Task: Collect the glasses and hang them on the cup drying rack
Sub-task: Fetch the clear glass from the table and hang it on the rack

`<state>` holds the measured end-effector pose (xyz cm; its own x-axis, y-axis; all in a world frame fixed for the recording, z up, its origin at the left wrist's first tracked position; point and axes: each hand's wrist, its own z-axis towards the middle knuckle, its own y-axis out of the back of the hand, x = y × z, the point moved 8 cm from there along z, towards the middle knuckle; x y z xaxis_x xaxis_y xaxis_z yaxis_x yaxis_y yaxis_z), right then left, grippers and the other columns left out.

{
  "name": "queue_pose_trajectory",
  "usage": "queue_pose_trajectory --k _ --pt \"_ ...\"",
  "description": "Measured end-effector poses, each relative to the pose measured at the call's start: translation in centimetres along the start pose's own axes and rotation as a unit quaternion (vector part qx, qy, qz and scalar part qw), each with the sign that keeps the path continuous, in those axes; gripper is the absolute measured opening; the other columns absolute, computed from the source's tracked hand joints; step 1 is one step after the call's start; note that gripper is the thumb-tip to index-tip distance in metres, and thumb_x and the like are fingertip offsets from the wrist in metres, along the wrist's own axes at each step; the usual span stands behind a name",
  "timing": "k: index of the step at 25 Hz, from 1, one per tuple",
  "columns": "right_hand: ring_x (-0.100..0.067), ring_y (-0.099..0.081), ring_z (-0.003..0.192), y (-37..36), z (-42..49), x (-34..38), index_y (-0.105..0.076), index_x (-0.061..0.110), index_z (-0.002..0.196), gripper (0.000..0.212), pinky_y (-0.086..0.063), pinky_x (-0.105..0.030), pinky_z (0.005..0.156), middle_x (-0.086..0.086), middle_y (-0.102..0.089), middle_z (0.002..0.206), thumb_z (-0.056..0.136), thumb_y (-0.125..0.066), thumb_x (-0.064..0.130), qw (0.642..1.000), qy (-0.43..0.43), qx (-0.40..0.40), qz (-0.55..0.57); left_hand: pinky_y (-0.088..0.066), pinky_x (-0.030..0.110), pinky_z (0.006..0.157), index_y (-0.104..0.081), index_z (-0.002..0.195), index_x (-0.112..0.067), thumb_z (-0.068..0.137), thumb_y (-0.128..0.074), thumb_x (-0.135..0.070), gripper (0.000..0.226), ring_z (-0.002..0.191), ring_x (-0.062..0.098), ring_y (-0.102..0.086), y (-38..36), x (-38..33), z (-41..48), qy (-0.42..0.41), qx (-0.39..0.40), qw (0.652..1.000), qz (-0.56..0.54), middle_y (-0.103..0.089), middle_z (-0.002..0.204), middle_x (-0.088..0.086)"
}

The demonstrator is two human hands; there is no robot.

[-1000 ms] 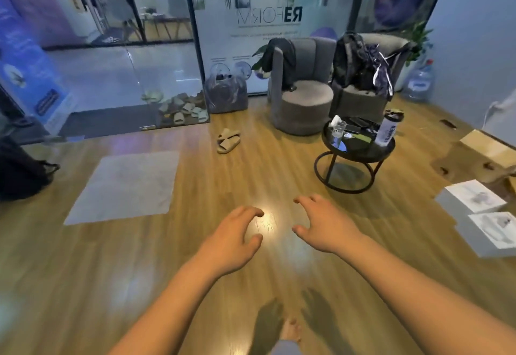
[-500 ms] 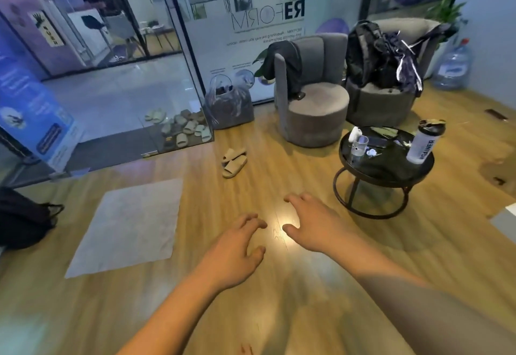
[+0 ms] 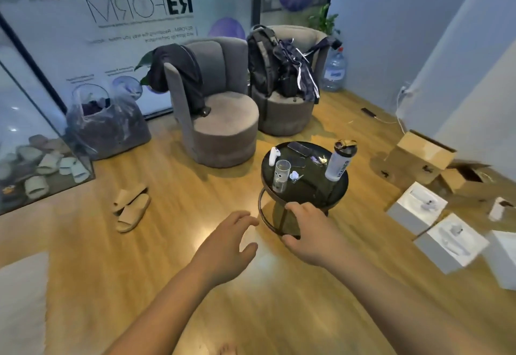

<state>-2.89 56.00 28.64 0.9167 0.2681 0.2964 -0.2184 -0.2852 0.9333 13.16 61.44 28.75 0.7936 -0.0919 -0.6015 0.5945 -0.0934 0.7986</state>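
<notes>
Hands (image 3: pixel 268 243) are hovering empty and spread at lower centre, while the clear cylindrical drinking glass (image 3: pixel 281 171) is standing centre-frame on the round black table (image 3: pixel 307 191), probably best gripped mid-body, avoiding nearby clutter.

The counter's (image 3: pixel 304 195) legs are partly hidden behind the right hand (image 3: pixel 312 238). A white box (image 3: pixel 502 257) is cut off by the right edge, and a pale mat (image 3: pixel 19 299) by the left. The small items (image 3: pixel 295 176) beside the glass (image 3: pixel 280 171) are too small to identify. Both forearms are cut off by the bottom edge.
</notes>
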Motion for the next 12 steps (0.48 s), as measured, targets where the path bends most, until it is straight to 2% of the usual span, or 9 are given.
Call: queue_pose_trajectory --k 2,5,6,9,12 --pt "-0.020 -0.051 0.122 1.4 3.5 -0.9 -0.033 0.031 0.143 0.064 -0.056 -0.035 0.087 0.002 -0.047 0.139 0.087 -0.065 0.041 0.999 -0.028 -0.017 0.011 -0.030 0.011 0.087 -0.049 0.131 -0.030 0.092 -0.057 -0.031 0.040 0.118 0.007 -0.048 1.4 1.1 5.2 -0.016 0.010 1.000 0.007 -0.039 0.145 -0.014" --pt "-0.019 -0.051 0.124 2.2 8.0 -2.5 -0.030 0.032 0.146 0.068 -0.055 -0.035 0.086 0.002 -0.046 0.142 0.088 -0.065 0.040 0.998 -0.060 -0.022 0.028 -0.028 0.000 0.074 -0.052 0.128 -0.026 0.092 -0.060 -0.027 0.037 0.080 0.011 -0.049 2.2 1.7 11.9 -0.035 0.036 0.999 -0.002 -0.043 0.140 -0.011" --pt "-0.020 -0.051 0.124 2.3 9.4 -3.3 -0.029 0.032 0.147 0.069 -0.055 -0.035 0.086 0.002 -0.046 0.143 0.088 -0.065 0.040 0.997 -0.070 -0.020 0.031 -0.027 -0.001 0.074 -0.053 0.128 -0.025 0.091 -0.060 -0.026 0.037 0.080 0.011 -0.050 2.0 1.9 13.8 -0.042 0.047 0.998 0.000 -0.044 0.139 -0.011" --pt "-0.021 -0.050 0.124 2.4 14.9 -6.4 -0.027 0.033 0.147 0.071 -0.055 -0.039 0.087 0.001 -0.046 0.141 0.087 -0.064 0.041 0.995 -0.094 -0.014 0.037 -0.028 0.008 0.087 -0.052 0.129 -0.026 0.092 -0.059 -0.027 0.038 0.117 0.011 -0.050 0.9 3.2 19.9 -0.042 0.068 0.997 -0.005 -0.044 0.141 -0.010" --pt "-0.023 -0.050 0.124 3.0 22.6 -10.1 -0.022 0.032 0.149 0.076 -0.055 -0.041 0.085 0.000 -0.045 0.140 0.086 -0.063 0.045 0.995 -0.097 -0.010 0.033 -0.029 0.013 0.089 -0.051 0.131 -0.026 0.091 -0.058 -0.027 0.040 0.125 0.010 -0.045 0.0 4.7 27.1 -0.034 0.078 0.996 0.010 -0.043 0.143 -0.009"
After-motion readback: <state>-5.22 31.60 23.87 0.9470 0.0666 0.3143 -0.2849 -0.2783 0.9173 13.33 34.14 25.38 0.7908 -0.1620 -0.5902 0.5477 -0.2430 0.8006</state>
